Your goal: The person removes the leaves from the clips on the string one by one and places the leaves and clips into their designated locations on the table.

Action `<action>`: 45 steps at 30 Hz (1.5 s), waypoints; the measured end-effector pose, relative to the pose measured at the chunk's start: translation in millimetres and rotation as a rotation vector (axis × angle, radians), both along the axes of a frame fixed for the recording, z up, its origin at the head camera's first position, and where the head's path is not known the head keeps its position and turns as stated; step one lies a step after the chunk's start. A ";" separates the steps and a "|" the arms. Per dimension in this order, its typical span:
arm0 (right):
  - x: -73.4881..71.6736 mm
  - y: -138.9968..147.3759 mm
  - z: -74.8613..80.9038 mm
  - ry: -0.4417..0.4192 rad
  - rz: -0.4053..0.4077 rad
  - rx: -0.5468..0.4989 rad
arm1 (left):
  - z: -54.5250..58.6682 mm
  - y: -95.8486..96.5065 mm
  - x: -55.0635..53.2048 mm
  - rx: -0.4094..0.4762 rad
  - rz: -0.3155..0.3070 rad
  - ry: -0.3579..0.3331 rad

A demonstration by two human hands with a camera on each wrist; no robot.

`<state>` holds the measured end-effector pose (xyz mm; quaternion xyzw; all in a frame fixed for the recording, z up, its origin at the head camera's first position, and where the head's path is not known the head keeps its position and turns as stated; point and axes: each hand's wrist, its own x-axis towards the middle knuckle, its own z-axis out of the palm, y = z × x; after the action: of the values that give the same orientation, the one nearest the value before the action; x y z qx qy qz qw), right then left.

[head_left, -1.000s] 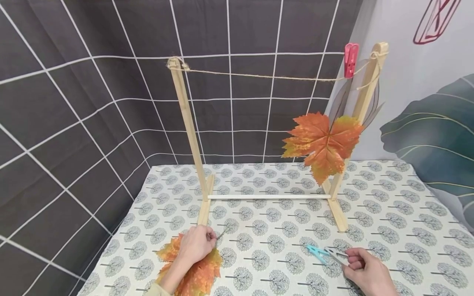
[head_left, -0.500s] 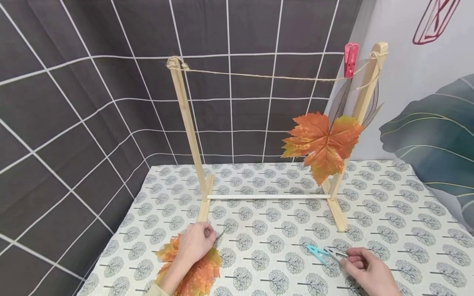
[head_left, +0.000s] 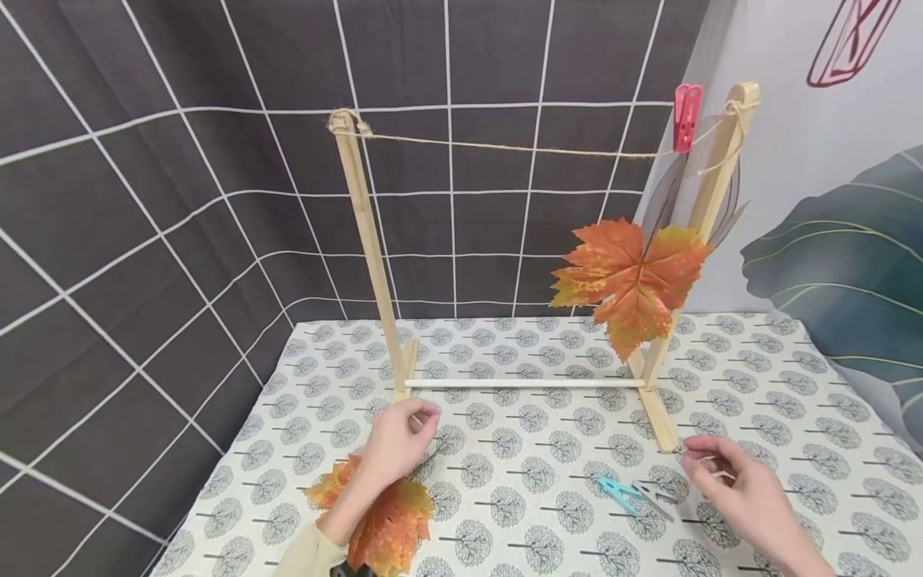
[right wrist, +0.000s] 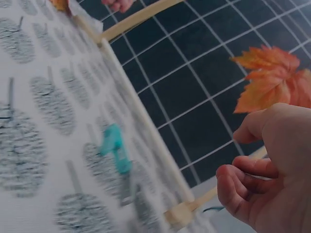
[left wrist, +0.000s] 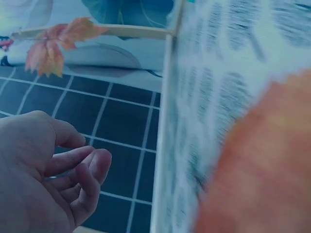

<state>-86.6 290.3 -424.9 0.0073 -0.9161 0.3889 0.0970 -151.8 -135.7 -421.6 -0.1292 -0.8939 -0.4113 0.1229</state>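
Observation:
My left hand (head_left: 398, 439) hovers above an orange maple leaf (head_left: 395, 525) on the table, fingers loosely bent and nothing between them. Part of that leaf is hidden under the forearm; in the left wrist view the leaf (left wrist: 262, 179) looms blurred at the right. My right hand (head_left: 750, 489) is held in the air, empty, its fingers loosely curved. To its left lie a turquoise clothespin (head_left: 618, 492) and a grey clothespin (head_left: 656, 500), close together. A second maple leaf (head_left: 634, 280) hangs by its stem from a pink clothespin (head_left: 687, 118) on the string.
A wooden rack stands behind the hands, with a left post (head_left: 368, 240), a right post (head_left: 721, 180) and a white crossbar (head_left: 522, 384). Twine (head_left: 534, 150) is strung between the post tops. A tree-patterned cloth (head_left: 505, 481) covers the table; a dark gridded curtain (head_left: 490, 224) backs it.
My left hand has risen off the lying leaf and its stem, moving forward. The right hand has let go of the grey clothespin and moved up and right.

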 end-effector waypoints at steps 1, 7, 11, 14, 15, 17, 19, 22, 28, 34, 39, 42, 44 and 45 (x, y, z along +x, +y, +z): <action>-2.1 -0.6 3.9 0.031 0.015 -0.004 | 3.6 2.5 -1.8 0.022 -0.011 -0.003; -14.5 -1.4 26.4 0.140 0.098 -0.039 | 25.2 14.6 -13.4 0.136 -0.075 0.037; -20.5 0.7 40.4 0.190 0.130 -0.047 | 40.9 21.5 -20.2 0.189 -0.105 0.074; -23.5 3.0 50.7 0.226 0.150 -0.058 | 54.1 28.8 -23.8 0.212 -0.127 0.093; -24.4 3.4 53.7 0.238 0.160 -0.067 | 58.1 31.6 -25.1 0.222 -0.136 0.101; -26.3 4.3 59.0 0.264 0.178 -0.083 | 65.9 37.9 -28.1 0.258 -0.162 0.115; -28.0 4.6 64.0 0.281 0.188 -0.087 | 71.7 44.2 -31.2 0.280 -0.173 0.125; -30.0 4.3 71.6 0.298 0.200 -0.090 | 79.4 52.4 -34.9 0.303 -0.185 0.132; -34.6 4.6 90.6 0.330 0.230 -0.073 | 93.6 65.0 -40.4 0.272 -0.205 0.145; -41.4 2.6 107.0 0.365 0.258 -0.082 | 103.4 73.3 -45.1 0.293 -0.229 0.160; -45.4 -3.5 122.7 0.441 0.246 -0.090 | 112.7 81.9 -46.2 0.322 -0.238 0.165; -47.7 -5.9 132.6 0.461 0.224 -0.085 | 119.0 88.2 -47.6 0.343 -0.242 0.170; -49.8 -7.6 139.4 0.466 0.212 -0.078 | 122.9 92.6 -49.4 0.363 -0.251 0.174; -50.9 -7.9 142.7 0.468 0.210 -0.077 | 124.7 94.7 -50.5 0.375 -0.258 0.176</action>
<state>-137.6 282.4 -282.2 0.1885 -0.8475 0.4192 0.2655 -202.3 -41.0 -296.9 -0.2527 -0.7638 -0.5694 0.1688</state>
